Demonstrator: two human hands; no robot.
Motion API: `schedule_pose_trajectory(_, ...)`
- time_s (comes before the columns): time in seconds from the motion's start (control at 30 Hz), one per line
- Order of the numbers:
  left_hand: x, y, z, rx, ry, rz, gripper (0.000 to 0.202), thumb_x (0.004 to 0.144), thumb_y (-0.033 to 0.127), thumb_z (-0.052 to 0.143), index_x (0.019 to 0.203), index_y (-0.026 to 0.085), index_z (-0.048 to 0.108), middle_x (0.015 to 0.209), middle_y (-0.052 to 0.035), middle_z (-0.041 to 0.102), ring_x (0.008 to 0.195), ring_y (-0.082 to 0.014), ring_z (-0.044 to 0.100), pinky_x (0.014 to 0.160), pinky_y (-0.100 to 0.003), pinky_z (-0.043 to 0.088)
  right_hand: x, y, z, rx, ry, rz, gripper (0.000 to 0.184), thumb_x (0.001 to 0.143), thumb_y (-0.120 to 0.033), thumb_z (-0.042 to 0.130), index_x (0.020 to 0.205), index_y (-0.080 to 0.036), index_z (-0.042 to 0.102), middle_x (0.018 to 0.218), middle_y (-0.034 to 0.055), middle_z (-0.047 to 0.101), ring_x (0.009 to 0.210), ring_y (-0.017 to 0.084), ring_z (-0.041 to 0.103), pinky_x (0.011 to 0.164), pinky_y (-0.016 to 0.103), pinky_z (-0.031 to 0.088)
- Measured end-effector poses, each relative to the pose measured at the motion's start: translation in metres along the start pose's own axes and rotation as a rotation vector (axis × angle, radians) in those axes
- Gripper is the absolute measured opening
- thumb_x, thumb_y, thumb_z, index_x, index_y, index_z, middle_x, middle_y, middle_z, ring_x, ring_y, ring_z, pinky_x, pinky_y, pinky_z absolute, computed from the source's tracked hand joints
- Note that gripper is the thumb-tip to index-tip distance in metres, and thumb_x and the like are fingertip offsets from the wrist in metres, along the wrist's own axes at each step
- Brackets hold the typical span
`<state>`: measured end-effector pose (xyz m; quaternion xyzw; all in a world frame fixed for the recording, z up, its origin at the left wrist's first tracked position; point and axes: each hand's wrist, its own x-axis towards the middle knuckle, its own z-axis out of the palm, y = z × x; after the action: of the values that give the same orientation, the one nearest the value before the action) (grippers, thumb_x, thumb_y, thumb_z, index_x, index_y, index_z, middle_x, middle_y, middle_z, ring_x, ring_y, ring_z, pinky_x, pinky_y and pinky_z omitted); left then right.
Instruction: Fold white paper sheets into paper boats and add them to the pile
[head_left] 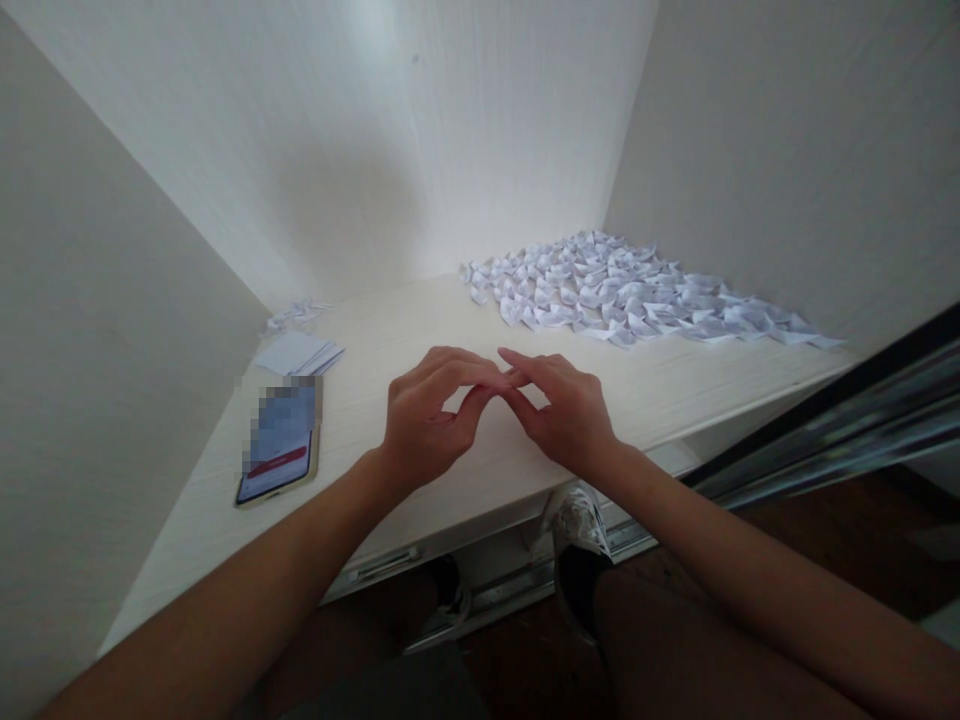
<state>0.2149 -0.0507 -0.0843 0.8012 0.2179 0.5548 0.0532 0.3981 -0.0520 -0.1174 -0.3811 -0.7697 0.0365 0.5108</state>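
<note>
My left hand (439,405) and my right hand (559,405) meet fingertip to fingertip above the front part of a white shelf (420,320). Thumb and fingers are pinched together on both hands. Whatever they hold, if anything, is hidden or too small to make out. Beyond my right hand spreads a large group of small folded white paper pieces (607,285), pointed like little boats. To the left of my left hand lies a stack of white paper sheets (296,353).
A phone (281,450) with a lit, partly blurred screen lies at the left. Thin paper scraps (300,315) sit in the back left corner. Walls enclose the shelf at left, back and right. A dark-edged sliding panel (840,420) stands at right; shoes (577,530) show below.
</note>
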Motion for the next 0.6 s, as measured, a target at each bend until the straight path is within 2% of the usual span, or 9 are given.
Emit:
schedule_pose_trajectory(0.1, 0.004, 0.008, -0.002, -0.082, 0.095, -0.033, 0.013, 0.088, 0.012, 0.074, 0.089, 0.024, 0.069, 0.087, -0.0010, 0.079, 0.084, -0.0178, 0.075, 0.082, -0.036, 0.062, 0.000, 0.003, 0.001, 0.004, -0.021, 0.044, 0.029, 0.093, -0.025, 0.069, 0.121, -0.025, 0.074, 0.094, 0.0034, 0.083, 0.088, 0.023, 0.076, 0.085, 0.040, 0.057)
schedule_pose_trajectory(0.17, 0.008, 0.012, -0.005, -0.119, 0.197, -0.074, 0.015, 0.086, 0.014, 0.078, 0.086, 0.024, 0.067, 0.083, 0.0004, 0.077, 0.080, -0.0174, 0.075, 0.082, -0.037, 0.063, 0.000, 0.004, 0.000, 0.024, -0.021, 0.107, 0.028, 0.091, -0.024, 0.072, 0.118, -0.027, 0.076, 0.093, 0.0025, 0.083, 0.087, 0.023, 0.076, 0.086, 0.042, 0.058)
schedule_pose_trajectory(0.3, 0.017, 0.006, -0.011, -0.218, 0.391, -0.219, 0.020, 0.077, 0.014, 0.086, 0.085, 0.022, 0.069, 0.081, 0.0007, 0.075, 0.077, -0.0154, 0.074, 0.076, -0.031, 0.062, 0.003, 0.005, -0.002, 0.173, -0.039, 0.221, 0.027, 0.090, -0.024, 0.073, 0.117, -0.028, 0.077, 0.094, 0.0027, 0.083, 0.091, 0.022, 0.077, 0.092, 0.043, 0.059)
schedule_pose_trajectory(0.4, 0.017, -0.006, -0.010, -0.345, 0.411, -0.438, 0.021, 0.075, 0.016, 0.087, 0.087, 0.021, 0.070, 0.081, 0.0008, 0.075, 0.076, -0.0125, 0.072, 0.075, -0.026, 0.060, 0.009, 0.007, -0.002, 0.396, -0.114, 0.314, 0.048, 0.080, -0.028, 0.083, 0.127, -0.026, 0.072, 0.116, 0.0065, 0.080, 0.104, 0.023, 0.074, 0.087, 0.040, 0.062)
schedule_pose_trajectory(0.47, 0.014, -0.014, -0.007, -0.420, 0.418, -0.570, 0.023, 0.075, 0.020, 0.087, 0.087, 0.021, 0.068, 0.081, 0.0009, 0.074, 0.077, -0.0116, 0.071, 0.077, -0.026, 0.058, 0.012, 0.009, -0.002, 0.546, -0.150, 0.390, 0.058, 0.073, -0.032, 0.089, 0.128, -0.025, 0.072, 0.131, 0.0085, 0.074, 0.114, 0.024, 0.071, 0.084, 0.038, 0.063)
schedule_pose_trajectory(0.53, 0.011, -0.020, -0.004, -0.466, 0.427, -0.670, 0.025, 0.073, 0.025, 0.087, 0.087, 0.022, 0.066, 0.081, 0.0008, 0.073, 0.078, -0.0116, 0.069, 0.078, -0.026, 0.057, 0.014, 0.011, -0.002, 0.656, -0.180, 0.438, 0.044, 0.075, -0.037, 0.087, 0.116, -0.026, 0.077, 0.131, 0.0064, 0.074, 0.113, 0.023, 0.071, 0.088, 0.039, 0.062)
schedule_pose_trajectory(0.6, 0.007, -0.023, 0.000, -0.480, 0.422, -0.731, 0.027, 0.073, 0.029, 0.086, 0.089, 0.022, 0.064, 0.082, 0.0003, 0.073, 0.078, -0.0116, 0.069, 0.077, -0.026, 0.057, 0.014, 0.013, -0.001, 0.716, -0.176, 0.465, 0.023, 0.080, -0.038, 0.081, 0.100, -0.025, 0.080, 0.116, 0.0038, 0.079, 0.103, 0.020, 0.073, 0.091, 0.040, 0.060)
